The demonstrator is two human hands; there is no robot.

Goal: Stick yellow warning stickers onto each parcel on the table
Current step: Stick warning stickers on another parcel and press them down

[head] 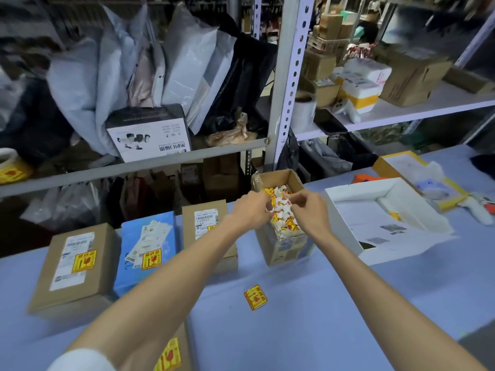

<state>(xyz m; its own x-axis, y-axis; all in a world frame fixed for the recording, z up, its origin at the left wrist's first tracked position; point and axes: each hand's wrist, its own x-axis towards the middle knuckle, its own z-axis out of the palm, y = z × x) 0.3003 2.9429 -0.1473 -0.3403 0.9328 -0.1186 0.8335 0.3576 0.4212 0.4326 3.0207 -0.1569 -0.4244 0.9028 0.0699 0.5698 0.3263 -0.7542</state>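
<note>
**While parcels [77,263] wait, another sticker is fetched**

Nearby, a loose sticker [255,297] lies on the table [321,303] near the stickered parcels. Beyond, left hand [250,210] and right hand [308,207], close together, pinch the sticker pile [281,203] in its box [284,253]; next, probably, peel one free.

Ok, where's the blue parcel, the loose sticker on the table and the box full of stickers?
blue parcel [144,279]: head view, bare blue top below its sticker.
loose sticker [255,297]: head view, middle of its yellow face.
sticker box [289,249]: head view, its front cardboard wall.
</note>
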